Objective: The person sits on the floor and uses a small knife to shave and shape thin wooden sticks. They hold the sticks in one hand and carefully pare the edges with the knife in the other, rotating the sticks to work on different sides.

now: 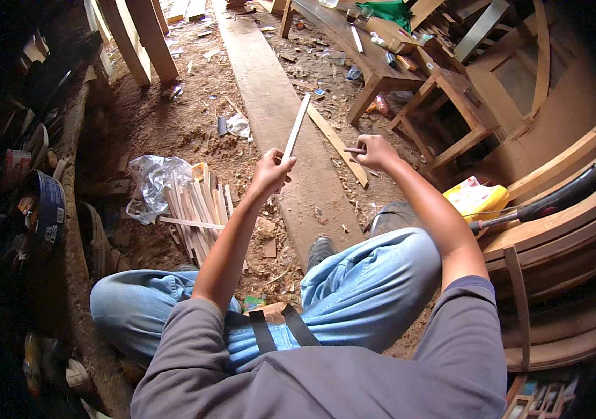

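My left hand grips a narrow, pale wooden strip that rises at a slant above it. To its right, my right hand is closed on a short, thin, dark reddish stick, apart from the strip. Both hands are over a long plank lying on the debris-covered ground. Below and left of my left hand lies a loose bundle of thin wooden strips beside crumpled clear plastic. Another narrow board lies along the plank's right side, near my right hand.
A wooden bench with small items and a stool-like frame stand at upper right. Stacked curved wood, a black tool and a yellow bag are by my right arm. Upright boards and cluttered timber are at left.
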`<move>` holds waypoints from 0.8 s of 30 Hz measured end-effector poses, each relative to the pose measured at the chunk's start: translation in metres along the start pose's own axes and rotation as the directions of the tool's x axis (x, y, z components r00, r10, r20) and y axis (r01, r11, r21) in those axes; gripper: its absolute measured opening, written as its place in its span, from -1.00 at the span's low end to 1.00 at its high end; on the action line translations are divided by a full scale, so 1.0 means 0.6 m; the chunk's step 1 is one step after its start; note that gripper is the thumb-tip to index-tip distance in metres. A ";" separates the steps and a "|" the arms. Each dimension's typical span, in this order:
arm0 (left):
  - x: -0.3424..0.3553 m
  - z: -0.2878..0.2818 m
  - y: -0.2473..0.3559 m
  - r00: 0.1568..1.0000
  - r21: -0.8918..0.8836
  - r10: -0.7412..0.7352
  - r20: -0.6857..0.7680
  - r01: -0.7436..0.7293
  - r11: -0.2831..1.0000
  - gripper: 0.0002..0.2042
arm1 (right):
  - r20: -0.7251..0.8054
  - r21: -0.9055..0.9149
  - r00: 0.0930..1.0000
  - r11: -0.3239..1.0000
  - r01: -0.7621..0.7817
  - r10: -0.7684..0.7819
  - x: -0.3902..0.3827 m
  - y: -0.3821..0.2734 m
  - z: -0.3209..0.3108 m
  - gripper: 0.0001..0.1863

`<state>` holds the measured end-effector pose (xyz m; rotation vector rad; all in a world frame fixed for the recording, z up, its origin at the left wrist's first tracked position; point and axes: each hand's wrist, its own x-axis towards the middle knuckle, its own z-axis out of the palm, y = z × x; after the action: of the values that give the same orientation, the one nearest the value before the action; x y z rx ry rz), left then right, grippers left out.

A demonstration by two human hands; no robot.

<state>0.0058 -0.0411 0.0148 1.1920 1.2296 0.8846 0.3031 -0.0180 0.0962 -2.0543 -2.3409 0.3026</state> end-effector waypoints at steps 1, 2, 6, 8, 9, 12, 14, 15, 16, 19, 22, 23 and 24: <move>0.003 -0.004 -0.008 0.999 0.016 0.042 -0.014 -0.042 0.999 -0.68 | 0.006 -0.029 1.000 0.999 -0.026 0.026 -0.001 0.007 0.002 -0.68; 0.007 -0.008 -0.017 0.997 0.035 0.073 -0.034 -0.072 0.997 -0.65 | 0.011 -0.057 0.999 0.997 -0.052 0.052 -0.005 0.015 0.004 -0.69; 0.031 -0.028 -0.045 0.996 0.119 0.081 -0.044 -0.075 0.990 -0.55 | 0.060 -0.114 0.992 0.988 -0.102 0.109 -0.013 0.042 0.011 -0.70; 0.039 -0.037 -0.055 0.995 0.206 0.082 -0.060 -0.068 0.976 -0.52 | 0.071 -0.123 0.990 0.986 -0.113 0.122 -0.013 0.049 0.015 -0.69; 0.041 -0.041 -0.059 0.987 0.260 0.136 -0.082 -0.111 0.959 -0.55 | 0.093 -0.110 0.987 0.987 -0.118 0.129 -0.011 0.052 0.018 -0.70; 0.045 -0.050 -0.070 0.979 0.429 0.148 -0.140 -0.075 0.900 -0.64 | 0.139 -0.086 0.983 0.991 -0.107 0.119 -0.006 0.058 0.028 -0.71; 0.044 -0.056 -0.080 0.984 0.495 0.129 -0.120 -0.053 0.867 -0.64 | 0.160 -0.082 0.983 0.993 -0.082 0.094 -0.003 0.061 0.035 -0.72; 0.042 -0.059 -0.087 0.985 0.540 0.116 -0.124 -0.031 0.841 -0.64 | 0.154 -0.068 0.984 0.995 -0.075 0.084 -0.002 0.061 0.039 -0.72; 0.041 -0.060 -0.093 0.989 0.514 0.095 -0.114 -0.023 0.857 -0.65 | 0.142 -0.065 0.986 0.995 -0.075 0.083 -0.001 0.062 0.041 -0.71; 0.040 -0.061 -0.110 0.989 0.547 0.098 -0.110 -0.022 0.837 -0.67 | 0.121 -0.048 0.990 0.996 -0.073 0.078 0.000 0.060 0.044 -0.67; 0.039 -0.059 -0.114 0.987 0.488 0.127 -0.096 -0.064 0.870 -0.68 | 0.134 -0.013 0.989 0.998 -0.059 0.060 0.002 0.058 0.042 -0.68; 0.039 -0.058 -0.112 0.989 0.484 0.108 -0.100 -0.046 0.874 -0.68 | 0.127 -0.017 0.991 0.999 -0.036 0.037 0.003 0.057 0.041 -0.69; 0.039 -0.057 -0.110 0.986 0.461 0.119 -0.113 -0.054 0.886 -0.68 | 0.128 -0.028 0.991 0.999 -0.030 0.033 0.004 0.057 0.041 -0.69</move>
<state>-0.0308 -0.0255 -0.0521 1.5911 1.5642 0.7734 0.3332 -0.0149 0.0664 -2.1467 -2.3971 0.4194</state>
